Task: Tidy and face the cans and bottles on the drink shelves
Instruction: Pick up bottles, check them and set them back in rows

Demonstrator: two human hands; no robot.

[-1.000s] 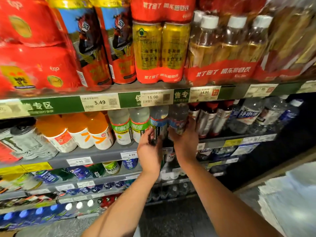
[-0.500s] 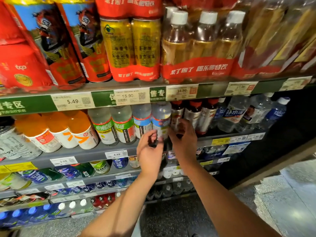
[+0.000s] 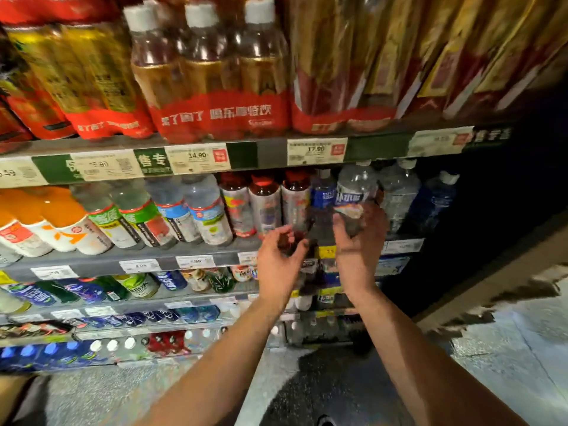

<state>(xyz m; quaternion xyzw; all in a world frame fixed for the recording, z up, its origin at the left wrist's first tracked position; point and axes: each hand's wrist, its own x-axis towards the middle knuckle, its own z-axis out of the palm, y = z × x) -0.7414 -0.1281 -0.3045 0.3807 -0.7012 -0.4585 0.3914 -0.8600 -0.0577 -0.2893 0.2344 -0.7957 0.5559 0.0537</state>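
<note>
My right hand (image 3: 359,244) grips the lower part of a clear water bottle (image 3: 356,186) with a blue-and-white label, at the front of the middle shelf (image 3: 190,253). My left hand (image 3: 276,259) has its thumb and fingers curled round the base of a red-capped bottle (image 3: 295,198), the rightmost of three; motion blur hides the exact contact. A blue-labelled bottle (image 3: 322,192) stands between the two. Left of them stand pale bottles with blue and green labels (image 3: 172,210) and orange bottles (image 3: 52,219).
Shrink-wrapped packs of amber bottles (image 3: 212,87) and gold cans (image 3: 80,75) fill the shelf above, its edge carrying price tags (image 3: 198,158). More clear bottles (image 3: 399,192) stand to the right by a dark end. Lower shelves (image 3: 138,290) hold small bottles. Grey floor lies below.
Both hands have moved right along the middle shelf, from the blue-labelled pale bottles to the red-capped and clear bottles. My right hand now holds the clear water bottle. The view has swung right.
</note>
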